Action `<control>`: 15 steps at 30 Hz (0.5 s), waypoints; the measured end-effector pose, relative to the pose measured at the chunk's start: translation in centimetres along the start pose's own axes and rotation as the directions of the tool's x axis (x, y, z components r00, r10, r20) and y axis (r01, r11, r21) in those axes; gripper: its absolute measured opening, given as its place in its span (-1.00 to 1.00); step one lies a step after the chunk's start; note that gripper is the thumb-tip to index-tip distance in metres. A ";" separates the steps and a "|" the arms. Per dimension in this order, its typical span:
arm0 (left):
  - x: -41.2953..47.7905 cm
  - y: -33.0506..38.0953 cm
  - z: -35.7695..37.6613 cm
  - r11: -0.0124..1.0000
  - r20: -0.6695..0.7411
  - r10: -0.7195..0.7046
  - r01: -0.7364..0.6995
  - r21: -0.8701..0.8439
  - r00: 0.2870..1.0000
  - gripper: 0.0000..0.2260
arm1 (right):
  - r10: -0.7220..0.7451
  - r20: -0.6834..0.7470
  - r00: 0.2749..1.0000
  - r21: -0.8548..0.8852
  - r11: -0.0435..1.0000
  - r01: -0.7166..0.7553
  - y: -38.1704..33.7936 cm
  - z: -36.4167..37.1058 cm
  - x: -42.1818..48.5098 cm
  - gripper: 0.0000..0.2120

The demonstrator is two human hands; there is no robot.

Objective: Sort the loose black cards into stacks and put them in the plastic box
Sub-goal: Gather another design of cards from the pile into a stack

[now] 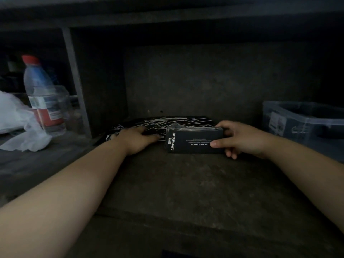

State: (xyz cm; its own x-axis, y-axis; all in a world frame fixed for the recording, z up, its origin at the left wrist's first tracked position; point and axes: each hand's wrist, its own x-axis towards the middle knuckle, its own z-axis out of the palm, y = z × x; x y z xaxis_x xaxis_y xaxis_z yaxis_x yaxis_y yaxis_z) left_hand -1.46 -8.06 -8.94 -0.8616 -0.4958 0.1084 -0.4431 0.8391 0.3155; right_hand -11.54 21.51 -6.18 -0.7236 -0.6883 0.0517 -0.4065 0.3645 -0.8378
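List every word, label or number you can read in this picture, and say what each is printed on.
"CAMPING CLUB": top card of the stack of cards in the right hand.
"DRINK&COFFEE": same card, upside down to the camera.
Fine print beside it: too small to read.
Label on the bottle: blurred.
Label on the plastic box: blurred.
Print on the loose cards: unreadable.

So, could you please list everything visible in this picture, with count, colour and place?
card stack: one, black with white print, centre, in the right hand
loose cards: many, black with pale edges, heaped behind the stack
plastic box: one, clear, far right
bottle: one, clear with red cap, left
crumpled bag: one, white, far left
shelf: one, dark, beneath everything
left hand: one, resting on the loose cards
right hand: one, fingers gripping the card stack
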 end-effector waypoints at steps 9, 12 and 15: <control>0.6 0.3 0.1 0.982 -0.121 0.176 -0.182 -0.044 0.977 -0.35 | 0.007 -0.007 1.000 0.026 1.000 -0.007 0.3 0.0 0.1 -0.58; 0.5 0.1 -0.1 0.963 -0.100 0.172 -0.189 -0.194 0.980 -0.43 | 0.007 -0.002 1.000 0.033 0.999 -0.007 0.3 0.0 0.1 -0.57; 0.2 -0.1 -0.6 0.949 -0.102 0.183 -0.203 -0.243 0.978 -0.49 | 0.012 0.004 1.000 0.040 0.999 -0.012 0.3 -0.1 0.1 -0.57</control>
State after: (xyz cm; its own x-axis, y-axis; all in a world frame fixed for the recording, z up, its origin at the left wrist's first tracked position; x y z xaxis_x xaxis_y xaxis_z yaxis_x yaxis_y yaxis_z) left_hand -1.42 -8.33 -8.35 -0.8983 -0.3540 0.2601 -0.1853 0.8422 0.5063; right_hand -11.80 21.58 -6.37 -0.7264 -0.6861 0.0397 -0.3753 0.3477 -0.8593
